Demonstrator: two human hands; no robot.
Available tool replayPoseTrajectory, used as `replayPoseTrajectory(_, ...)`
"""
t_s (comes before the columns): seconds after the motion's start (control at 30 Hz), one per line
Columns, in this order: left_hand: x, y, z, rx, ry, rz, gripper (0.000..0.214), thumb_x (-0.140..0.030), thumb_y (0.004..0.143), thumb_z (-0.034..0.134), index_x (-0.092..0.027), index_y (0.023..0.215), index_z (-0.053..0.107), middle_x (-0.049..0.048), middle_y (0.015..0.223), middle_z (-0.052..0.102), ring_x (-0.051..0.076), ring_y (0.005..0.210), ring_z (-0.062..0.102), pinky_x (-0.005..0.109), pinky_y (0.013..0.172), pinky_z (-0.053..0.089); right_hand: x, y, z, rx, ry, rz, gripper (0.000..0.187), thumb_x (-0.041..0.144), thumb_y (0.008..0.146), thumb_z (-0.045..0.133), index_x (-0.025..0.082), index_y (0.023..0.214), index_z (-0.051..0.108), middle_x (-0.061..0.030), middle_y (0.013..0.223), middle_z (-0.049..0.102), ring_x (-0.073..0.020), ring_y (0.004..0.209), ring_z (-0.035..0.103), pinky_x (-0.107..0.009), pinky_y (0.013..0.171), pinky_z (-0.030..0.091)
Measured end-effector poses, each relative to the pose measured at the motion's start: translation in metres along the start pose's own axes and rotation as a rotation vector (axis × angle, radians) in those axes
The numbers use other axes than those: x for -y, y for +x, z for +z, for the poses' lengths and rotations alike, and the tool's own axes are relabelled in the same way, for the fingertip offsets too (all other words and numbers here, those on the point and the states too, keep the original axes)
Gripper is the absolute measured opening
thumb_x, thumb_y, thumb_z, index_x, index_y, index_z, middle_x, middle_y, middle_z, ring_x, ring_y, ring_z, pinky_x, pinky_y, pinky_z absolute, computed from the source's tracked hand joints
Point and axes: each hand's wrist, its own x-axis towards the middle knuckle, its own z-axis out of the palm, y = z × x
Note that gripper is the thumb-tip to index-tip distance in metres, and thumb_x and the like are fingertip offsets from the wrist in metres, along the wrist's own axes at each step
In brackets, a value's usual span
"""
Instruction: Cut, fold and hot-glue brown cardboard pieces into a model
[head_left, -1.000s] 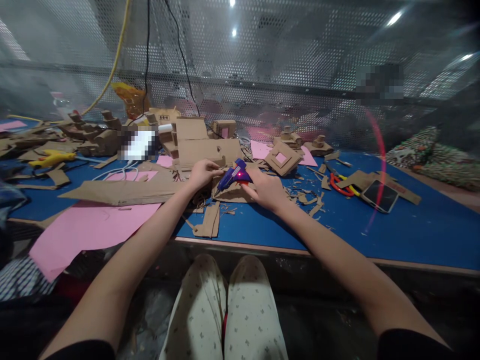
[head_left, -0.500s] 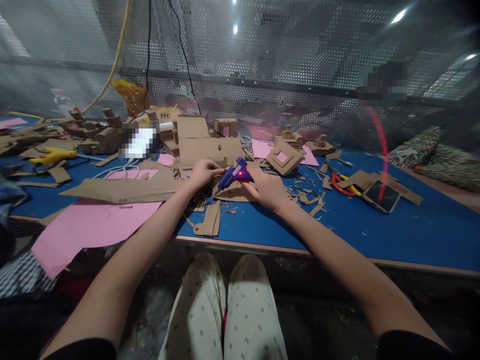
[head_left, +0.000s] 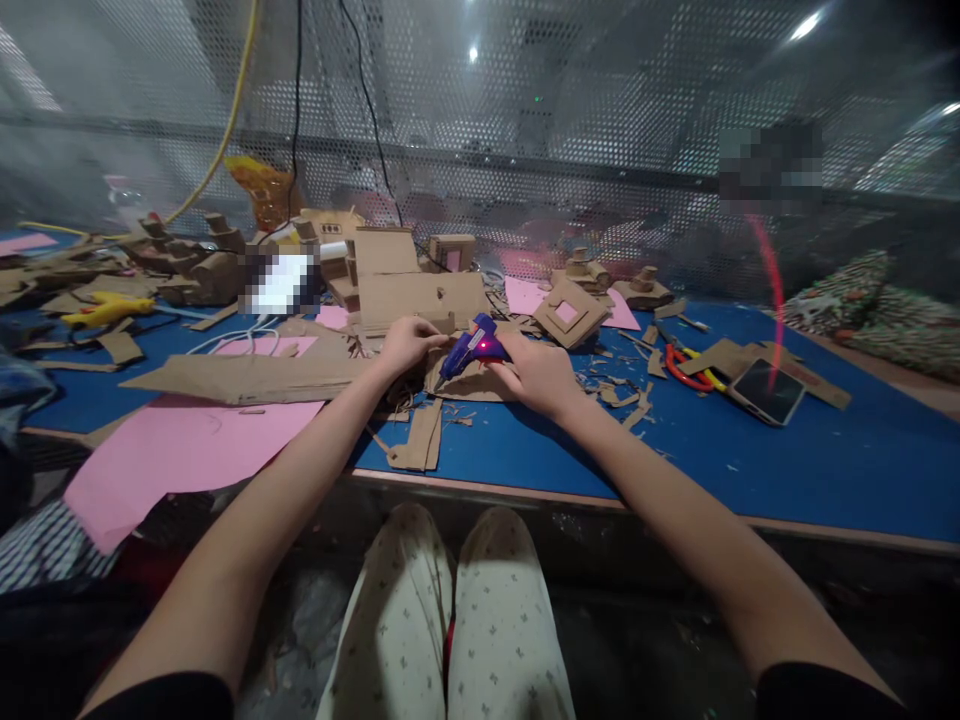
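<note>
A blue hot glue gun point(head_left: 474, 345) with a lit red light is gripped in my right hand point(head_left: 546, 378). Its nozzle points down and left, close to a piece of cardboard point(head_left: 480, 384) on the table. My left hand point(head_left: 407, 346) is just left of the glue gun, its fingers closed at that cardboard's far left edge; the glue gun and the hand partly hide the contact. Behind both hands stands a cardboard structure point(head_left: 409, 298) with upright panels. Cut cardboard strips point(head_left: 420, 440) lie in front, near the table edge.
Pink paper point(head_left: 195, 450) hangs over the front edge at left. Red-handled pliers point(head_left: 686, 370) and a phone point(head_left: 769, 392) lie on the blue table point(head_left: 847, 470) at right. A yellow glue gun point(head_left: 109, 308) lies far left. A cardboard frame point(head_left: 571, 314) and scraps sit right of centre.
The glue gun's nozzle has shifted very slightly right and down in view. The view itself moved a little; both hands keep nearly the same pose.
</note>
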Motion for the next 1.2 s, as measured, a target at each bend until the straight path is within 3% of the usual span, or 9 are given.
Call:
replayPoseTrajectory(0.7, 0.0, 0.0, 0.0, 0.001, -0.013, -0.005, 0.03, -0.041, 0.078, 0.068, -0.014, 0.085, 0.079, 0.0093, 0.079, 0.073, 0.019, 0.074, 0.061, 0.03, 0.065, 0.038, -0.011, 0.001, 0.005, -0.067, 0.007, -0.056, 0.044, 0.042, 0.097, 0.04, 0.017, 0.128, 0.057, -0.0115, 0.123, 0.067, -0.026, 0.103, 0.063, -0.03, 0.063, 0.037)
replayPoseTrajectory(1.2, -0.001, 0.0, -0.002, -0.019, -0.004, -0.037, 0.027, -0.04, 0.077, 0.069, -0.016, 0.084, 0.078, 0.0079, 0.078, 0.073, 0.02, 0.073, 0.06, 0.031, 0.066, 0.037, -0.017, -0.001, -0.005, -0.018, -0.053, -0.038, 0.044, 0.041, 0.096, 0.04, 0.018, 0.13, 0.056, -0.0121, 0.127, 0.065, -0.0255, 0.102, 0.063, -0.031, 0.065, 0.037)
